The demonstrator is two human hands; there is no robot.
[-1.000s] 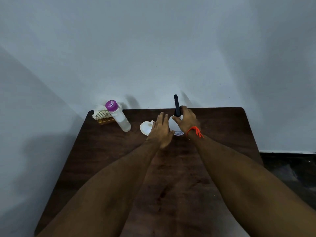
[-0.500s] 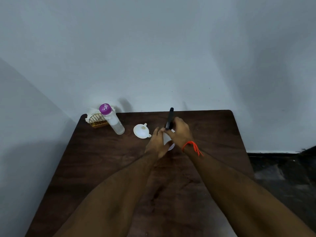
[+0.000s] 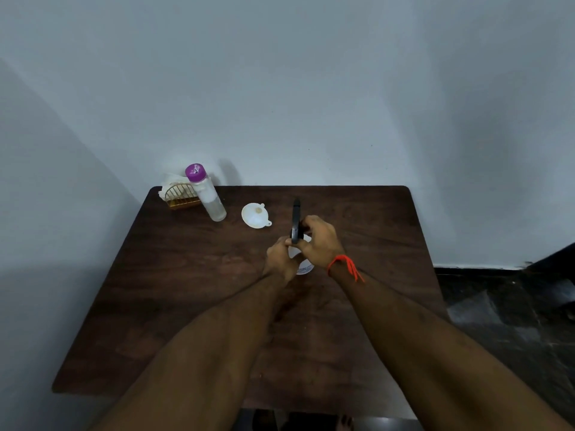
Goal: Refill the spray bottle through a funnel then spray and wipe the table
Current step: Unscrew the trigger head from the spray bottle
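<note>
We count two bottles on the table (image 3: pixel 186 306) — one spray bottle (image 3: pixel 303 265) near its middle, one purple-capped bottle (image 3: pixel 207 194) at its far left corner — plus one funnel (image 3: pixel 255 215), one rack (image 3: pixel 180 197) and two hands (image 3: pixel 280 259) (image 3: pixel 319 241).

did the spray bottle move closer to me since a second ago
Yes. Judged against the white funnel, the spray bottle has come away from the table's far edge towards the person; it stood level with the funnel, now it stands nearer, both hands on it.

Arms: no sleeves are being worn. Right wrist: an orange thread band (image 3: pixel 340 262) is being worn, loose ends dangling.
</note>
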